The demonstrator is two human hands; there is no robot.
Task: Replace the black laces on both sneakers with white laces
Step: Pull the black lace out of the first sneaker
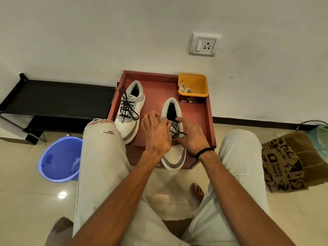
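Two white-and-grey sneakers stand on a reddish-brown stool (198,114). The left sneaker (130,110) has its black lace (126,105) fully threaded with loose ends. The right sneaker (174,153) sits at the stool's front edge with its toe over the rim. Both hands are on its black lace (177,133). My left hand (156,134) covers the lace's left side and seems to pinch it. My right hand (192,137) holds the shoe's right side, fingers at the lace. White laces (185,89) lie in a yellow tub (193,86) at the stool's back right.
A blue bucket (59,158) stands on the floor at left, beside my left knee. A black low rack (58,102) runs along the wall at left. A brown paper bag (291,160) sits at right. A wall socket (204,44) is above the stool.
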